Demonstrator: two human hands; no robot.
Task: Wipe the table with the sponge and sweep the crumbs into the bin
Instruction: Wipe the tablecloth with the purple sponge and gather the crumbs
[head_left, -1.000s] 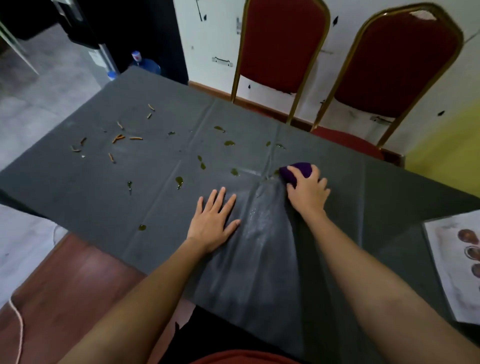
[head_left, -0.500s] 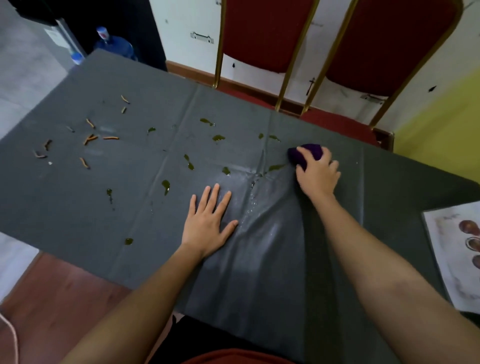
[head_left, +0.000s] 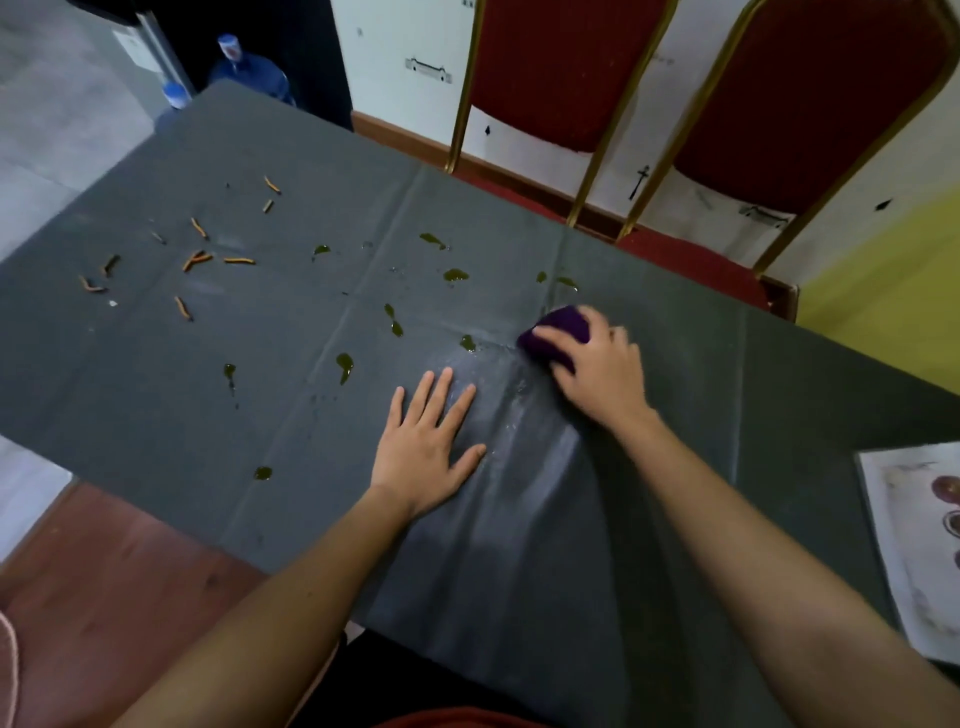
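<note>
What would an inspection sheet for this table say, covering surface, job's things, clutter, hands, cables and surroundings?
Surface: dark grey cloth-covered table, wet streaks beside the hands.
Job's things: purple sponge on the cloth; thin orange-brown crumbs scattered far left; green sticky smears mid-table; bin: nothing seen.
Clutter: white printed sheet at the right edge.
Hands: left hand flat on the cloth, fingers spread; right hand grips the sponge.
Cables: pale cord on the floor, lower left.
Surroundings: two red padded chairs with gold metal frames behind the table; blue water bottles on the floor.
</note>
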